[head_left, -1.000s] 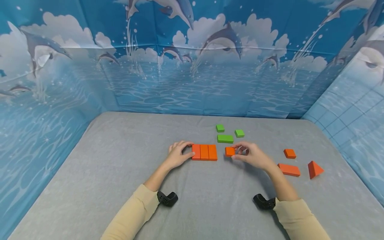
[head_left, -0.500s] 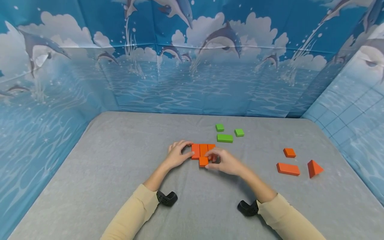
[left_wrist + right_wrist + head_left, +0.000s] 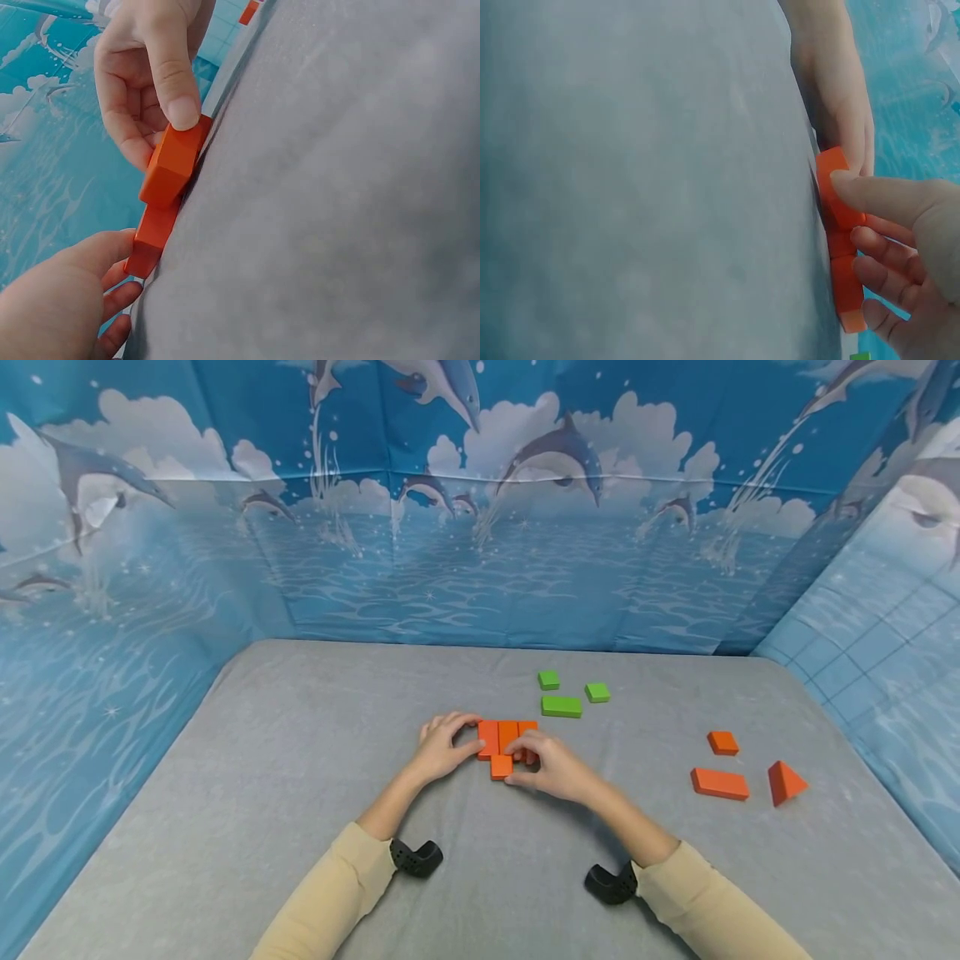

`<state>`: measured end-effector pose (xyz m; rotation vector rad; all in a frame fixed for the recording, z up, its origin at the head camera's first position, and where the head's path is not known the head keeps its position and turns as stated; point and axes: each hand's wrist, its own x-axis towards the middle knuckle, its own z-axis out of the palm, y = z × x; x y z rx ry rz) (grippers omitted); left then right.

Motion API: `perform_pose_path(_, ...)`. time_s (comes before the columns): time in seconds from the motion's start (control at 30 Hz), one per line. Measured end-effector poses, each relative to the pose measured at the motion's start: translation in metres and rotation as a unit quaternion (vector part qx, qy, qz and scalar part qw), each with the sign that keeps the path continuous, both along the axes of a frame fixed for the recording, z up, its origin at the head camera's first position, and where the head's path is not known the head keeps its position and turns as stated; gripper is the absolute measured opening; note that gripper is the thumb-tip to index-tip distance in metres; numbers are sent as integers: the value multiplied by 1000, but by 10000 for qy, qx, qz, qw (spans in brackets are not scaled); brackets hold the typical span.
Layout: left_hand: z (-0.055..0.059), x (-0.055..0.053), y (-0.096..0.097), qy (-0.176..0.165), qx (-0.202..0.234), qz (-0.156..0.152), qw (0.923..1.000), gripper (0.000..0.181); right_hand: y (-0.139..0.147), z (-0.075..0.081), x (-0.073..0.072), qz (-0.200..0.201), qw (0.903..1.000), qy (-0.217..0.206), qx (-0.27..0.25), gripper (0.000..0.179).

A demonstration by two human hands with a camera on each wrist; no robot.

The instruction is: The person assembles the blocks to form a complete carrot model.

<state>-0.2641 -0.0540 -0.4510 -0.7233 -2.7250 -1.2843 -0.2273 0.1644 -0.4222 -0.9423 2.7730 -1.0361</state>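
Observation:
Three orange rectangular blocks lie side by side in a row. At the row's left end, my left hand (image 3: 442, 747) holds the leftmost block (image 3: 487, 740), thumb near its front and index finger at its far corner. A smaller orange block (image 3: 501, 767) sits at the row's front edge, overlapping the join between the left and middle block (image 3: 507, 737). My right hand (image 3: 557, 768) pinches this small block, its thumb tip pressed on it in the right wrist view. Its fingers partly cover the right block (image 3: 528, 725).
Behind the row lie a green rectangular block (image 3: 562, 707) and two small green blocks (image 3: 549, 680). To the right are an orange rectangular block (image 3: 720, 783), a small orange block (image 3: 723, 743) and an orange triangular block (image 3: 787, 783). Dolphin-printed curtains (image 3: 480, 577) border the grey tabletop (image 3: 337, 718).
My right hand has carried the small orange block leftward and toward me, from right of the row to its front edge, lately sliding slightly further left. The left hand has stayed in place.

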Motion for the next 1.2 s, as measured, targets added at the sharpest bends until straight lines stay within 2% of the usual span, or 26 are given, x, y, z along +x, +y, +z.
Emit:
perform_pose_path(0.2, 3, 1, 2, -125, -232, 98, 9996, 38, -2, -4, 0, -72, 9998, 199, 2, 28)
perform_pose_path(0.67, 1, -1, 2, -32, -193, 97, 9998, 38, -3, -7, 0, -30, 9990, 452, 53, 28)
perform_pose_path(0.9, -2, -2, 1, 124, 37, 19, 9999, 39, -2, -7, -1, 21, 9989, 459, 12, 29)
perform_pose_path(0.93, -7, -5, 0, 255, 54, -32, 9997, 41, -2, -7, -1, 42, 9991, 425, -23, 30)
perform_pose_path(1.03, -8, -5, -1, 321, 119, -79, 9994, 43, 2, -3, -1, 103, 9991, 319, -246, 33)
perform_pose_path(1.13, -8, -5, -1, 236, 107, -61, 9996, 42, 13, 4, -3, -20, 9974, 400, -602, 36)
perform_pose_path(1.2, -3, -2, 0, 62, 53, 15, 10000, 40, 27, 10, -5, -251, 9947, 579, -814, 35)
